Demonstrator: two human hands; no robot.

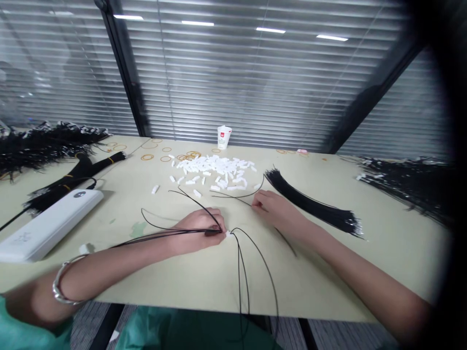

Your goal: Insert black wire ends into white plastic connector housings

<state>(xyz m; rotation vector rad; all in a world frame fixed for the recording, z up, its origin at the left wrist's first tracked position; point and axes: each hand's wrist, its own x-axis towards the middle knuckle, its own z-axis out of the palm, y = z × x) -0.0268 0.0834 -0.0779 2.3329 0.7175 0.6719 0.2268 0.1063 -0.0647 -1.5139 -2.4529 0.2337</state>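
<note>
My left hand (204,227) is closed in a pinch on a small white connector (228,234) with several thin black wires running through it. Some of those wires trail left along my forearm, and others hang over the table's front edge. My right hand (268,206) is closed on a thin black wire (288,243), whose ends stick out on both sides of the fingers. Just beyond the right hand lies a bundle of black wires (310,197) with bare, silvery tips. Loose white connectors (219,167) are heaped in front of both hands.
A white power bank (51,223) and banded wire bundles (78,172) lie left. Piles of black wires with white ends (47,143) stand at the far left and far right (412,184). A paper cup (224,137) and rubber bands (147,157) are at the back.
</note>
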